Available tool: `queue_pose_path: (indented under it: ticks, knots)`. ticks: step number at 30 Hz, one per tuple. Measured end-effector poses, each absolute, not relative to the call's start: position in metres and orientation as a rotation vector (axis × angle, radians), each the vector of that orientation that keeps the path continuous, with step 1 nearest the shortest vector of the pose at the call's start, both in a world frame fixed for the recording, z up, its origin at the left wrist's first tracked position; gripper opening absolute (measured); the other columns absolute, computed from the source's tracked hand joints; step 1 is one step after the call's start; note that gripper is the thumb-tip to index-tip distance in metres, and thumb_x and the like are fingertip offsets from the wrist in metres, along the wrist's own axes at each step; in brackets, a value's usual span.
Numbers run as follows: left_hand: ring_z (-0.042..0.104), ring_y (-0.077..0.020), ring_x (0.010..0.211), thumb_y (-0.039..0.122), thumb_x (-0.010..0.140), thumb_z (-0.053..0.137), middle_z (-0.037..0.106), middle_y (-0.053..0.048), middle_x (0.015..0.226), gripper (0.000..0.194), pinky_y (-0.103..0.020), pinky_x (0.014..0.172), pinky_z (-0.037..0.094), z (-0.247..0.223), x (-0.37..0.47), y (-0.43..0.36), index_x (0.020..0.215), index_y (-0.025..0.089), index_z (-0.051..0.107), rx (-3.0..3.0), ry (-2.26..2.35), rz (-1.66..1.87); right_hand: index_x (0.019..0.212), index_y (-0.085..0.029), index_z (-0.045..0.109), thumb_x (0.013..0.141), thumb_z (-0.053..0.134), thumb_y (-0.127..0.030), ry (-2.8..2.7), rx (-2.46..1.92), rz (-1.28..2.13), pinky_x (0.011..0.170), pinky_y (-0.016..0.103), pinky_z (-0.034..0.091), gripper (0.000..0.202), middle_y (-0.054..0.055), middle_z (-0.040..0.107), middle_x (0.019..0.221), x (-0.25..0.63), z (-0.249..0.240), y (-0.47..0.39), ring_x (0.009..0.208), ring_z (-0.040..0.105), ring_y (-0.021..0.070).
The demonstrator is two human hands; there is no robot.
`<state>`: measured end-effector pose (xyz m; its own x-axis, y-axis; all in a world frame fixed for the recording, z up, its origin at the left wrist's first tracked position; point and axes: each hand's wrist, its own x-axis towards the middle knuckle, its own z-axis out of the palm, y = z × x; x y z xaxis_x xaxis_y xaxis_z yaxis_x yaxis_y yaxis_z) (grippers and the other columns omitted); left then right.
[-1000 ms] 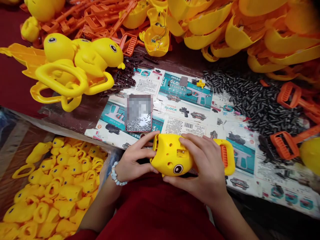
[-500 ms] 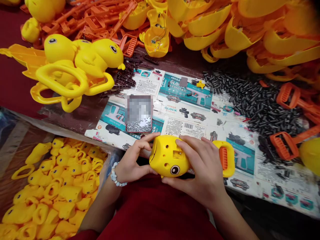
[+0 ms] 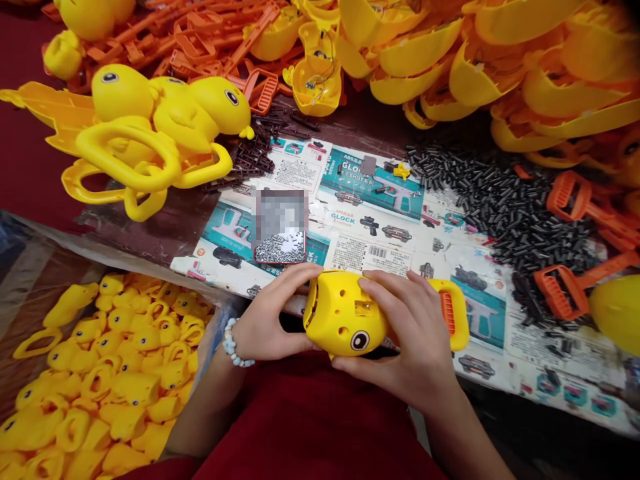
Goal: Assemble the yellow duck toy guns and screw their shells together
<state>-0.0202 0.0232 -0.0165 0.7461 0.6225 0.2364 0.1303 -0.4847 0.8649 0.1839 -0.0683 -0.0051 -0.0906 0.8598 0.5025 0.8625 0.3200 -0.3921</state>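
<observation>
A yellow duck toy lies on its side between my two hands near the table's front edge. Screw holes, a square opening and a printed eye show on its upper face. My left hand, with a bead bracelet at the wrist, pinches the toy's left end between thumb and fingers; a dark gap runs along that end. Wrapped round the body from the right is my right hand. Beyond it sticks out the toy's yellow loop handle with an orange ribbed grip inside.
Small screws fill an open tin on the printed cardboard. Black cylinders are heaped on the right. Yellow shells and orange frames are piled behind. Assembled-looking ducks lie left, above a bin of yellow parts.
The toy and both hands have shifted slightly right in view. My left fingers have straightened along the toy's left end. The right hand keeps its hold.
</observation>
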Motion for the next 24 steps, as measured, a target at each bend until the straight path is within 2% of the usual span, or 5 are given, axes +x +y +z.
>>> queue_pose_path:
  ticks: [7, 12, 20, 24]
  knots:
    - [0.047, -0.0285, 0.125, 0.039, 0.076, 0.073, 0.045, -0.018, 0.132, 0.067, -0.043, 0.102, 0.044, -0.018, -0.020, 0.028, 0.132, 0.020, 0.044, 2.114, 0.473, 0.673, 0.118, -0.012, 0.050, 0.079, 0.061, -0.059, -1.888, -1.518, -0.028, 0.102, 0.051, 0.034, 0.062, 0.018, 0.059, 0.114, 0.182, -0.006, -0.070, 0.107, 0.056, 0.0304]
    - [0.048, -0.0289, 0.122, 0.038, 0.073, 0.076, 0.047, -0.017, 0.127, 0.064, -0.042, 0.100, 0.045, -0.011, -0.018, 0.028, 0.126, 0.019, 0.046, 2.074, 0.527, 0.608, 0.118, -0.011, 0.050, 0.078, 0.062, -0.058, -1.927, -1.505, -0.023, 0.102, 0.052, 0.033, 0.063, 0.019, 0.059, 0.114, 0.182, -0.005, -0.069, 0.107, 0.056, 0.0302]
    - [0.050, -0.0281, 0.119, 0.041, 0.071, 0.077, 0.047, -0.016, 0.125, 0.069, -0.040, 0.095, 0.049, -0.010, -0.018, 0.030, 0.128, 0.020, 0.045, 2.077, 0.505, 0.583, 0.118, -0.012, 0.050, 0.079, 0.060, -0.059, -1.944, -1.498, -0.037, 0.103, 0.052, 0.033, 0.062, 0.018, 0.060, 0.113, 0.183, -0.005, -0.069, 0.105, 0.056, 0.0295]
    - [0.049, -0.0282, 0.121, 0.040, 0.069, 0.079, 0.048, -0.015, 0.126, 0.069, -0.041, 0.100, 0.045, -0.013, -0.019, 0.029, 0.126, 0.020, 0.046, 2.036, 0.517, 0.592, 0.118, -0.013, 0.049, 0.080, 0.058, -0.059, -1.944, -1.503, -0.043, 0.101, 0.051, 0.035, 0.061, 0.017, 0.060, 0.113, 0.183, -0.005, -0.069, 0.106, 0.056, 0.0295]
